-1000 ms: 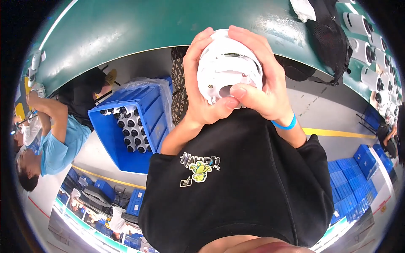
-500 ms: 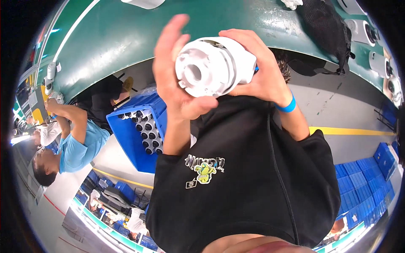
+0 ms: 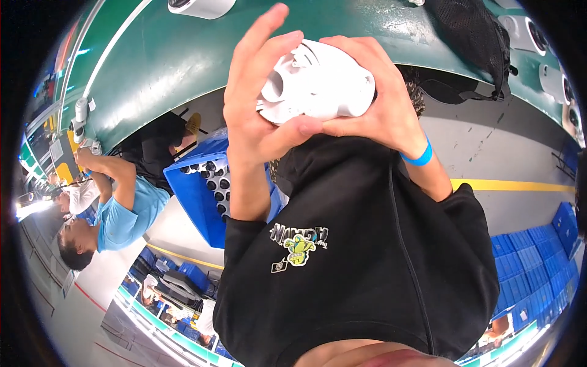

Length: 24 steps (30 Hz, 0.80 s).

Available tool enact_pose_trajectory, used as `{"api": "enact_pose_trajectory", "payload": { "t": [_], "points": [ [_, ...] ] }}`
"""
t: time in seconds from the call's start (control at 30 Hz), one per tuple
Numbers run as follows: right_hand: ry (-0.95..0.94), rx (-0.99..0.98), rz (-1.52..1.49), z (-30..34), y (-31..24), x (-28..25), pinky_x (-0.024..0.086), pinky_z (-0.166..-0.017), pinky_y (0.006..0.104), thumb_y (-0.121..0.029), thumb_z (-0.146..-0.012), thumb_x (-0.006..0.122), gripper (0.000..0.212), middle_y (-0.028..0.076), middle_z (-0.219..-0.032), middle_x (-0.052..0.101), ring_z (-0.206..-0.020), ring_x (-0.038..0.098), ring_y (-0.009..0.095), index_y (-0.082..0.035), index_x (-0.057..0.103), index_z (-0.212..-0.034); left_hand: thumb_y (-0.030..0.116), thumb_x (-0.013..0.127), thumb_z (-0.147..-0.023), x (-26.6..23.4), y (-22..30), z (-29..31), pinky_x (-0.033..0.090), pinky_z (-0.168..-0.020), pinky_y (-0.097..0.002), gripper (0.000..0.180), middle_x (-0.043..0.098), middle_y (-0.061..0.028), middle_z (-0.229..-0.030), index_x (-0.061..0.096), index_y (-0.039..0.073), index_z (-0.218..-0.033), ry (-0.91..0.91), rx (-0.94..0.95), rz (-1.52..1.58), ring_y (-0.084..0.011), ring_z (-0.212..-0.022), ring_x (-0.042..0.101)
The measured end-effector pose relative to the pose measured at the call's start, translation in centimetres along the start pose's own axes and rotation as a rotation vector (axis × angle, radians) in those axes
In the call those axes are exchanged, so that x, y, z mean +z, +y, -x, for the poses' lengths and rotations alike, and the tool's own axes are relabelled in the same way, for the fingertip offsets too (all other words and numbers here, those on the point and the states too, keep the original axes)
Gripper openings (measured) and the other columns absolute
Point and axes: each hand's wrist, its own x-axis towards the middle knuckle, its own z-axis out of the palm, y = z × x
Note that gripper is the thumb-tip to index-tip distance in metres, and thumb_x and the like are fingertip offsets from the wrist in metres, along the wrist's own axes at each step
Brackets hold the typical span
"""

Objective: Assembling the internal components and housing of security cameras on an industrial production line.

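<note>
Both my hands hold a round white plastic housing [image 3: 318, 82] close in front of me, above the edge of a green table [image 3: 177, 55]. My left hand [image 3: 260, 101] cups its left side with the fingers raised and the thumb under it. My right hand [image 3: 382, 98], with a blue band on its wrist, wraps over its right side. The housing is tilted so that its open face points left. Below the hands is my black sweatshirt with a small printed figure.
A blue crate [image 3: 205, 186] of dark tubes stands on the floor at the left. A person in a light blue shirt [image 3: 122, 211] works at the far left. White devices [image 3: 202, 6] and a black bag [image 3: 471, 43] lie on the table. Stacked blue crates [image 3: 538, 269] are at the right.
The housing has been turned in my hands: its round face looked at me a second ago and now points left. My left fingers have lifted off it.
</note>
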Motion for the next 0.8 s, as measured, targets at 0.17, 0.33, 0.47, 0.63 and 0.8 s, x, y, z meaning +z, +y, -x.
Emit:
{"api": "enact_pose_trajectory", "payload": {
  "t": [0.17,0.33,0.47,0.63,0.8],
  "points": [
    [-0.021,0.124,-0.156,0.2,0.3,-0.2,0.045,-0.089,0.0341,-0.03,-0.053,0.087,0.076,0.012,-0.11,0.059,-0.102,0.056,0.025,0.0,0.055,-0.115,0.038,0.078,-0.066,-0.5,0.7,-0.8,0.049,-0.086,-0.0364,0.069,0.054,-0.0215,-0.123,0.057,0.001,-0.121,-0.152,-0.045,-0.257,-0.031,-0.109,0.057],
    [-0.159,0.528,-0.814,0.6,1.2,1.6,0.046,-0.089,0.0298,-0.029,-0.07,0.08,0.067,0.01,-0.112,0.06,-0.1,0.058,0.016,0.004,0.051,-0.122,0.055,0.05,-0.074,-2.0,-0.7,-3.2,0.041,-0.094,-0.0377,0.075,0.051,-0.0211,-0.125,0.055,-0.003,-0.121,-0.326,-0.365,0.148,-0.0297,-0.111,0.054],
    [-0.309,0.645,-1.455,1.3,2.0,1.8,0.042,-0.102,0.0397,-0.057,-0.079,0.064,0.089,0.016,-0.135,0.048,-0.121,0.051,0.025,-0.002,0.031,-0.14,0.086,0.008,-0.073,-1.0,1.4,-5.5,0.039,-0.101,-0.0366,0.118,0.051,-0.0202,-0.129,0.047,-0.012,-0.126,-0.41,-0.581,0.261,-0.0265,-0.116,0.052],
    [-0.362,0.306,-2.001,2.1,3.0,3.4,0.039,-0.105,0.0421,-0.071,-0.075,0.054,0.099,0.016,-0.14,0.042,-0.124,0.048,0.028,-0.005,0.029,-0.143,0.027,0.091,-0.051,0.4,2.3,-4.4,0.04,-0.097,-0.0351,0.102,0.049,-0.0181,-0.127,0.039,-0.007,-0.131,-0.096,-0.619,0.716,-0.0246,-0.114,0.052],
    [-0.216,0.618,-1.836,1.1,1.5,2.6,0.054,-0.047,0.047,-0.091,-0.063,0.034,0.114,0.023,-0.113,0.054,-0.073,0.062,0.045,-0.007,0.029,-0.14,0.011,0.084,-0.058,1.8,-3.3,-4.4,0.043,-0.092,-0.0323,0.071,0.056,-0.0146,-0.118,0.054,-0.004,-0.12,-0.179,0.303,0.364,-0.0212,-0.108,0.055]
  ]
}}
